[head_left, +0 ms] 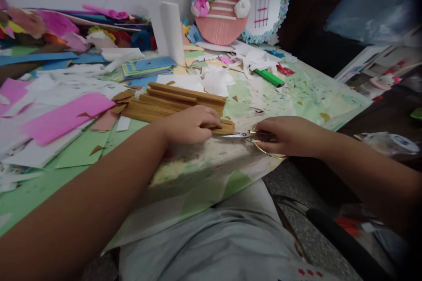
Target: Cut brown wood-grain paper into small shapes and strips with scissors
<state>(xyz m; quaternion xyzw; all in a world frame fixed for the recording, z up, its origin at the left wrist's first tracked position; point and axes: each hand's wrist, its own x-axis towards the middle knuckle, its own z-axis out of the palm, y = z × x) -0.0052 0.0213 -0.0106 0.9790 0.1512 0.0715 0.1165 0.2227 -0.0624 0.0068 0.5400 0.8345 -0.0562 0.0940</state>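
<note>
My left hand (189,124) is closed over the near end of a brown folded paper strip (225,128), pressing it to the table. More brown folded strips (171,99) lie stacked just behind it. My right hand (286,135) grips gold-handled scissors (255,137), whose blades point left and touch the end of the held strip. Small brown paper scraps lie around the stack.
Pink paper (66,116), white scraps (211,80) and green sheets (79,149) cover the table. A green marker (269,77) lies at the back right. A white block (171,30) and a pink paper guitar (220,9) stand at the rear. The table edge (231,180) runs above my lap.
</note>
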